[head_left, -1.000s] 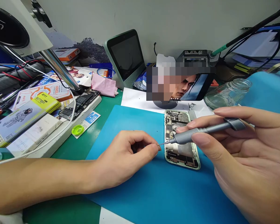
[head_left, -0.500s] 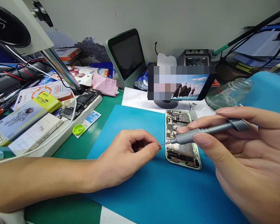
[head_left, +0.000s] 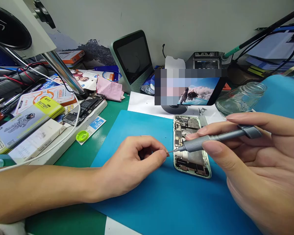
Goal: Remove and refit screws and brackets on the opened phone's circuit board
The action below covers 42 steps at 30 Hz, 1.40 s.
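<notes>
Over the blue mat (head_left: 147, 202), my left hand (head_left: 139, 166) is closed in a pinch on a tiny brownish piece (head_left: 168, 154), too small to name. My right hand (head_left: 250, 156) is closed around a grey screwdriver (head_left: 198, 144). The driver's thin tip meets the piece at my left fingertips. Behind and below the driver lies an opened phone (head_left: 192, 156) with its inner parts showing; the driver and my right fingers hide some of it.
A phone (head_left: 198, 91) playing a video stands on a holder at the back, near a glass jar (head_left: 242, 98). A smart display (head_left: 132, 58) stands behind the mat. Boxes and another opened phone (head_left: 88, 107) lie left, beneath a metal pole (head_left: 66, 71).
The picture on the propped phone's screen has changed. Both hands and the screwdriver stay almost exactly where they were.
</notes>
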Each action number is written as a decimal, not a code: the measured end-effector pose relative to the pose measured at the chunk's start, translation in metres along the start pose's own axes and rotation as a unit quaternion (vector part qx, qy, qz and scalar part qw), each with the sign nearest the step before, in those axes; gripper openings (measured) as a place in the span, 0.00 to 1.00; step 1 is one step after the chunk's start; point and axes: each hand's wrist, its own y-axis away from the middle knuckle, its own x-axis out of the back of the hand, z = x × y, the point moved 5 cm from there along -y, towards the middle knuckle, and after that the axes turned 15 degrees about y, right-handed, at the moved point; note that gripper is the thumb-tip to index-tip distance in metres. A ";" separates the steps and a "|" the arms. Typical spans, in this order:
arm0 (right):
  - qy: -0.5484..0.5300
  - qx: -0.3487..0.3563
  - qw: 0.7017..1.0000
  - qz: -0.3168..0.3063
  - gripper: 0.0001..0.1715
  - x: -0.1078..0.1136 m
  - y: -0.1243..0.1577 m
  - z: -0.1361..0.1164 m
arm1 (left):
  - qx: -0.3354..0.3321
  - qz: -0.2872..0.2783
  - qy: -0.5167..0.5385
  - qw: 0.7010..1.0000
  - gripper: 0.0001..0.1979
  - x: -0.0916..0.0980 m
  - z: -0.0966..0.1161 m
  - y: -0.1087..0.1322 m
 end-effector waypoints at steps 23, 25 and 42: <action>-0.003 -0.006 1.000 0.000 0.24 0.001 0.000 0.003 | 0.016 -0.001 -0.003 1.000 0.07 0.000 -0.002 -0.001; 0.001 -0.006 1.000 0.000 0.24 0.000 -0.001 0.003 | 0.015 -0.001 -0.004 1.000 0.07 0.000 -0.002 -0.001; 0.010 0.001 1.000 0.003 0.24 -0.001 0.000 0.005 | 0.019 0.003 -0.014 1.000 0.09 0.001 -0.004 -0.002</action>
